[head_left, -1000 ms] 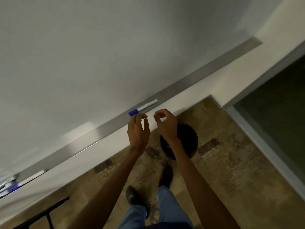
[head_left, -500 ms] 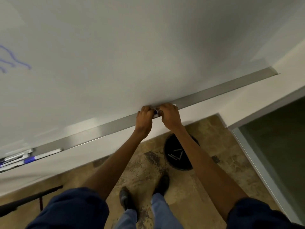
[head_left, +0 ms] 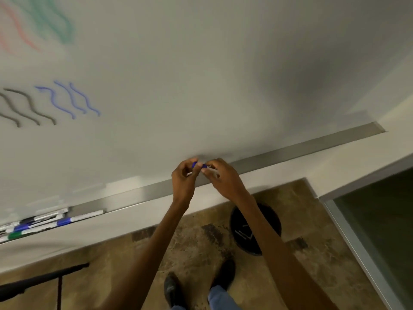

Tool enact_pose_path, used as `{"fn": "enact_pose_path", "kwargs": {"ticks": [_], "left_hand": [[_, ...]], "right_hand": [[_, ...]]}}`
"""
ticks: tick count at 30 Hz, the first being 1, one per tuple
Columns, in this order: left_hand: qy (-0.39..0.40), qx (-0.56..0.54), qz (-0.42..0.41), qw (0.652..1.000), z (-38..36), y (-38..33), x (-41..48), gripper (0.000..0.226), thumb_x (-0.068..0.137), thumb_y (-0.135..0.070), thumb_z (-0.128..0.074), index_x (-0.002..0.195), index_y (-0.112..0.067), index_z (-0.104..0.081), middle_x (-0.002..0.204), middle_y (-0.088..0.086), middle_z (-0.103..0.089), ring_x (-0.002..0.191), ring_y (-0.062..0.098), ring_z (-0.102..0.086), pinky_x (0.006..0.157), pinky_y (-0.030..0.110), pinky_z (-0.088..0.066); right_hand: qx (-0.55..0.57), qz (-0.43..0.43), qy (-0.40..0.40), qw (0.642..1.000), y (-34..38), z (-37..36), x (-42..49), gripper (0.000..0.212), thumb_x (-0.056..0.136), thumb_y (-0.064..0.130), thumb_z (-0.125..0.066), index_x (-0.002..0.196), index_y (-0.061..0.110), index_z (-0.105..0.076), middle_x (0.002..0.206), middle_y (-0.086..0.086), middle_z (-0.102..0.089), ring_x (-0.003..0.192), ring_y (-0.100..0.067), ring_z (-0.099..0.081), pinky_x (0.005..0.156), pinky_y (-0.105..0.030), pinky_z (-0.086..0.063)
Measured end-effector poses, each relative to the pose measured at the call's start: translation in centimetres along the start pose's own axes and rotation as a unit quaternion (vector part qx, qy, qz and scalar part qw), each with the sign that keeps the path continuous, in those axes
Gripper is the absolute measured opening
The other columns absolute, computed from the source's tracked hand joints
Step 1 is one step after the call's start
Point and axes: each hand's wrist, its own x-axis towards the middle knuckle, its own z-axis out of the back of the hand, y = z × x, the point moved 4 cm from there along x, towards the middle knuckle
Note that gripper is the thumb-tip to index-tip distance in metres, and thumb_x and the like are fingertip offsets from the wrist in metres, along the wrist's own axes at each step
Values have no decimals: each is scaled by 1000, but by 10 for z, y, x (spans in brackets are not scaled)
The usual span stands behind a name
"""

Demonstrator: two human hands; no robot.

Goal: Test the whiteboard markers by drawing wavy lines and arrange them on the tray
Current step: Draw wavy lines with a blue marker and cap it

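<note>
I hold a blue-capped whiteboard marker [head_left: 199, 165] between both hands, just above the metal tray [head_left: 290, 153] under the whiteboard [head_left: 201, 74]. My left hand [head_left: 184, 177] pinches the blue cap end. My right hand [head_left: 223, 177] grips the white barrel, which is mostly hidden by its fingers. Whether the cap is on or off is hidden. Several other markers [head_left: 40, 223] lie in a bunch at the tray's far left end. Blue wavy lines [head_left: 71, 99], dark grey ones [head_left: 24, 108], green ones [head_left: 55, 21] and red ones [head_left: 20, 30] are drawn on the board's left part.
A round black object [head_left: 257, 229] sits on the patterned floor below my right arm. My shoes [head_left: 174, 287] stand near the wall. A dark frame [head_left: 40, 280] juts in at lower left. A grey-framed glass panel [head_left: 380, 220] is at right.
My hands went from hovering near the marker on the tray to gripping it, then lifted it slightly off the tray. The view tilted up, revealing the drawn wavy lines.
</note>
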Motion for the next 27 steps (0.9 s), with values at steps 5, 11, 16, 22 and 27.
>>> {"fn": "enact_pose_path", "kwargs": {"ticks": [5, 11, 16, 22, 27], "left_hand": [[-35, -131, 15, 991, 36, -50, -14, 25, 96, -28, -57, 103, -9, -72, 89, 5, -73, 90, 17, -68, 89, 32, -54], [-32, -169, -83, 982, 77, -123, -21, 28, 104, -18, -43, 93, -4, -65, 83, 1, -72, 72, 12, -62, 65, 24, -52], [-27, -204, -148, 967, 122, -170, -31, 28, 104, -15, -41, 93, 0, -62, 88, 14, -70, 87, 22, -67, 79, 27, -54], [-51, -175, -265, 947, 190, -235, -42, 29, 105, -13, -40, 91, 0, -61, 81, 6, -69, 93, 30, -68, 98, 43, -50], [-161, -146, -345, 913, 266, -281, -68, 26, 104, -17, -44, 89, -14, -64, 83, 5, -70, 92, 28, -68, 94, 42, -52]], "right_hand": [[-37, 53, -103, 993, 79, -11, -4, 30, 98, 39, -49, 105, 14, -62, 92, 1, -67, 76, -12, -62, 65, -20, -47], [-18, 45, -160, 986, 165, -16, -3, 52, 94, 43, -36, 132, 13, -54, 73, -8, -69, 60, -20, -61, 60, -27, -50], [34, 74, -170, 982, 230, -13, 0, 47, 91, 45, -41, 117, 13, -64, 67, -9, -66, 54, -21, -60, 56, -32, -55], [182, 108, -158, 965, 311, -33, -12, 40, 92, 49, -41, 64, 22, -47, 51, 7, -47, 45, -10, -41, 46, -25, -36], [226, 141, -154, 952, 363, -25, -22, 53, 95, 58, -40, 70, 12, -47, 56, -6, -42, 53, -20, -39, 54, -39, -38]]}}
